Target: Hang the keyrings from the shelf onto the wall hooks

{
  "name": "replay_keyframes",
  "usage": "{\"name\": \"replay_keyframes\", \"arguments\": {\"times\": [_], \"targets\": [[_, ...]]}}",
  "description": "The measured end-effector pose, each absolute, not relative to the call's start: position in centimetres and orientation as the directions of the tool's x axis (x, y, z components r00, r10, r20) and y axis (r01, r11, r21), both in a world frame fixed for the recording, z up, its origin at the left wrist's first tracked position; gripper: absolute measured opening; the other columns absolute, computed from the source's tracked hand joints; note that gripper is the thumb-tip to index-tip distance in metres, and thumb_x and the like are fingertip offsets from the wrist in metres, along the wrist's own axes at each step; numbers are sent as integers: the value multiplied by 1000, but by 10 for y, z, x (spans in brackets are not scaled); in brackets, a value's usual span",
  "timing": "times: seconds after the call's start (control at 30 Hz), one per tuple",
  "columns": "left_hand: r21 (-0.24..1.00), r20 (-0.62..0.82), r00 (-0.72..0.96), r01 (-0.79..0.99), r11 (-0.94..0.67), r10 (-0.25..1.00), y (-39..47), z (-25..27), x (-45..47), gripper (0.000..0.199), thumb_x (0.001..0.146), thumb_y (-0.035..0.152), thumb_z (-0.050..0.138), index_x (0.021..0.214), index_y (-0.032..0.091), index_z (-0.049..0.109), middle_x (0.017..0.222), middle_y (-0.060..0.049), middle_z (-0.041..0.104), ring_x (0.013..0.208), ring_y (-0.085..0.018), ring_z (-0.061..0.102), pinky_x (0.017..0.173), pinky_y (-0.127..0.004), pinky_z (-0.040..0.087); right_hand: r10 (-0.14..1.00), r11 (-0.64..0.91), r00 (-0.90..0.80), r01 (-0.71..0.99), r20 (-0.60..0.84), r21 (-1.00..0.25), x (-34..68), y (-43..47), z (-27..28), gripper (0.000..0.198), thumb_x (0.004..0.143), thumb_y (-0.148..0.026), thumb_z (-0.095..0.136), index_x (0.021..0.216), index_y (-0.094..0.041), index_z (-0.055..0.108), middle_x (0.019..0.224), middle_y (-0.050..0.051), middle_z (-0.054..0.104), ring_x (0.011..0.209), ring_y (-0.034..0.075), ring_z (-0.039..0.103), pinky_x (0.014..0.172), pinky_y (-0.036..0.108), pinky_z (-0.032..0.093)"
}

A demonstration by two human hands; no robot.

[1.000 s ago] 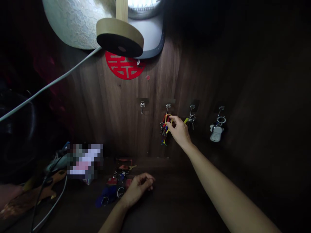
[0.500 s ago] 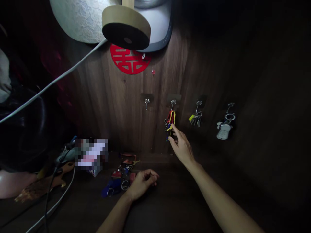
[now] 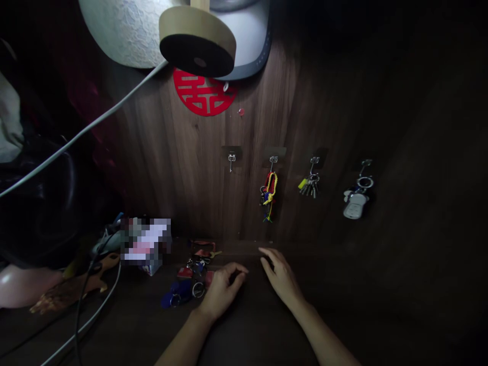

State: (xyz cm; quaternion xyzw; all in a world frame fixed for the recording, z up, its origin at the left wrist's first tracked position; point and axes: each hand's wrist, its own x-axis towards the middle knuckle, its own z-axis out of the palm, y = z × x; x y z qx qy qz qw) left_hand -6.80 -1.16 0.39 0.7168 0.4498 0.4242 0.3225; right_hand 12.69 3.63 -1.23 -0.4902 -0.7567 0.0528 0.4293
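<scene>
My left hand (image 3: 224, 287) rests on the dark wooden surface, loosely curled, with nothing visible between thumb and forefinger. Just left of it lie keys and key rings: a blue fob (image 3: 177, 294), a metal ring (image 3: 198, 290) and a brass key (image 3: 214, 253) with an orange strap. My right hand (image 3: 281, 277) is open over the surface, fingers extended, apart from the left. Above it, a red and yellow braided cord (image 3: 270, 188) with a ring hangs from a wall hook. A key bunch (image 3: 310, 186) with a yellow tag and a white figure keychain (image 3: 355, 205) hang farther right.
Another hook (image 3: 232, 161) is on the wall left of the cord. A round lamp head (image 3: 197, 38) juts out above, its white cable (image 3: 95, 122) running left. Caps (image 3: 125, 33) hang behind it. A blurred-out box (image 3: 148, 244), a wooden comb-like piece (image 3: 72, 287) and cables lie left.
My right hand has let go of the hanging cord and come down toward the surface. The cord hangs free on its hook. My left hand has hardly moved.
</scene>
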Motion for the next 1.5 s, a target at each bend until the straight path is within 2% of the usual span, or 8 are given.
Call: {"name": "replay_keyframes", "arguments": {"times": [0.13, 0.27, 0.43, 0.63, 0.8, 1.0, 1.23, 1.5], "targets": [[659, 468, 108, 618, -428, 877, -6, 4, -81, 22, 87, 22, 43, 93, 22, 64, 93, -5, 67, 93, -21, 59, 86, -33, 42, 804, 523, -220, 705, 552, -480, 127, 34, -25, 22, 87, -24, 45, 95, -26, 65, 98, 5, 66, 95, 22, 60, 87, 40, 48], [417, 557, -81, 888, -194, 827, 0, -1, -96, 28, 83, 17, 49, 107, 22, 62, 103, -7, 65, 100, -27, 54, 95, -45, 35, 805, 529, -253, 714, 536, -458, 127, 33, -25, 22, 88, -23, 43, 91, -26, 65, 95, 5, 66, 92, 22, 60, 85, 41, 47], [276, 554, -63, 955, -112, 830, -1, -5, -97, 31, 79, 20, 56, 109, 23, 63, 101, -7, 67, 102, -29, 53, 104, -55, 21, 809, 524, -278, 739, 518, -423, 127, 32, -24, 23, 88, -23, 43, 89, -27, 66, 94, 4, 67, 90, 21, 60, 82, 39, 46], [348, 450, 303, 807, -478, 840, -14, 4, -68, 32, 81, 16, 55, 111, 26, 60, 104, -4, 70, 105, -25, 56, 110, -57, 5, 796, 535, -273, 734, 540, -418, 126, 33, -23, 23, 87, -21, 43, 90, -27, 65, 93, 3, 67, 89, 21, 61, 82, 38, 47], [462, 366, 540, 602, -651, 758, -21, 6, -56, 51, 82, 6, 46, 126, 31, 47, 121, -1, 62, 114, -17, 53, 112, -49, 17, 782, 574, -311, 697, 541, -430, 125, 31, -20, 26, 87, -16, 40, 94, -27, 63, 92, 2, 67, 89, 21, 61, 86, 40, 45], [486, 498, 239, 720, -496, 834, -6, -5, -71, 47, 80, 0, 38, 117, 24, 54, 118, -6, 59, 111, -20, 52, 100, -41, 39, 779, 592, -334, 672, 531, -446, 124, 22, -9, 25, 87, -15, 41, 95, -25, 62, 92, 3, 66, 91, 20, 59, 84, 38, 46], [361, 428, 169, 869, -340, 888, -5, -6, -79, 25, 80, 9, 49, 93, 24, 64, 100, -4, 63, 98, -24, 56, 94, -43, 40, 742, 666, -517, 640, 427, -382, 119, 15, -7, 13, 78, -21, 62, 90, -25, 63, 98, 2, 65, 95, 20, 56, 86, 36, 42], [720, 429, 59, 580, -381, 901, -2, -3, -76, 16, 90, 30, 41, 89, 23, 55, 86, -1, 65, 83, -18, 62, 77, -29, 46, 868, 496, -336, 545, 366, -676, 124, 24, -11, 17, 88, -32, 46, 81, -22, 59, 70, -1, 63, 70, 15, 60, 69, 27, 44]]}}
